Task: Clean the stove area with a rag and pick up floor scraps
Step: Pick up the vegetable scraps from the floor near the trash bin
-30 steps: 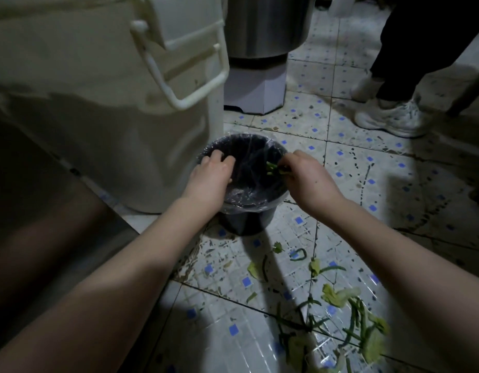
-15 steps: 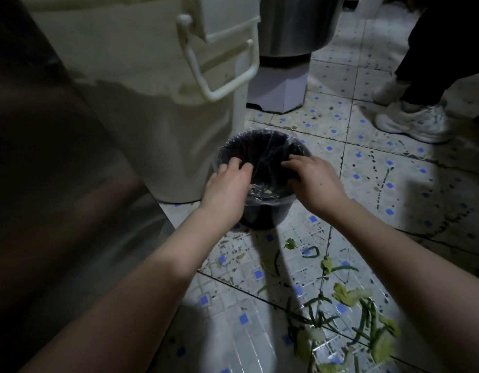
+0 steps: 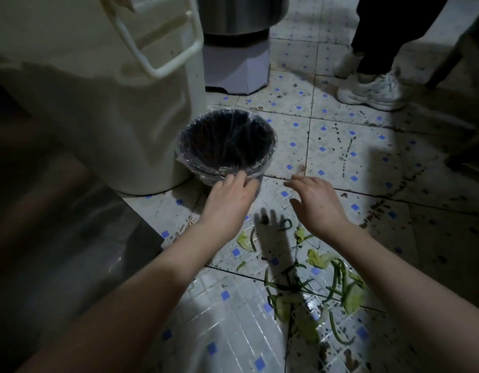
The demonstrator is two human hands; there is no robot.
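One lined bin (image 3: pixel 273 142) on the floor (image 3: pixel 367 168). Left grip (image 3: pixel 229 201): fingers bent on its near rim; pinching or only touching, cannot tell. Right grip (image 3: pixel 318 204): spread, empty, above one scatter of green scraps (image 3: pixel 338 281).

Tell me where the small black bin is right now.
Head view, centre-left on the tiled floor: the small black bin stands right beside the big cream container on its left, with the left hand touching its near rim.
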